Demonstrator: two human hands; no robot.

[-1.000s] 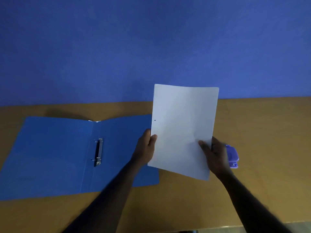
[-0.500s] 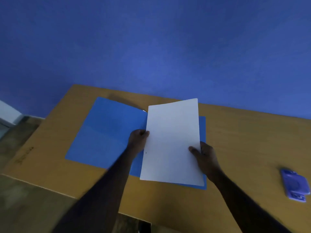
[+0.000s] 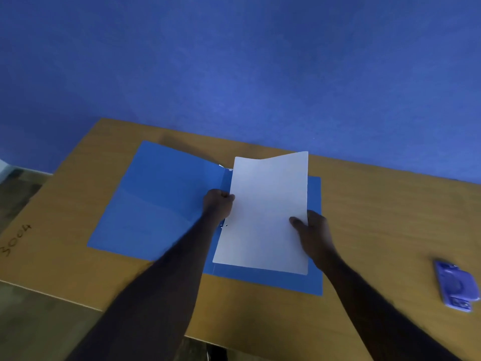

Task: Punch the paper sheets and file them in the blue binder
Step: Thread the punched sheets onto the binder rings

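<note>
- While the left hand point(image 3: 218, 204) pinches the left edge of the paper sheets point(image 3: 265, 214) in a closed grip, thumb on top, the right hand point(image 3: 313, 230) clamps the right edge the same way — thumb pressed on the face, fingers hidden underneath.
- Held between both hands, the sheets hover low over the right half of the blue binder point(image 3: 161, 204), their far edge curling upward and their punched side toward the spine.
- Only a small dark mark shows near the lower left edge of the sheets; I cannot tell whether it is a punched hole, and the ring clip is almost wholly hidden behind the left wrist.
- That binder lies open flat on the tabletop point(image 3: 377, 204), with the purple hole punch point(image 3: 456, 287) well apart to the right.
- Judging from this, the step is threading the holes onto the rings.
- Risks: holes missing the prongs because the left hand covers them, the paper tearing at a hole if pushed down off-centre, or the curled stack fanning so the sheets stop lining up.
</note>
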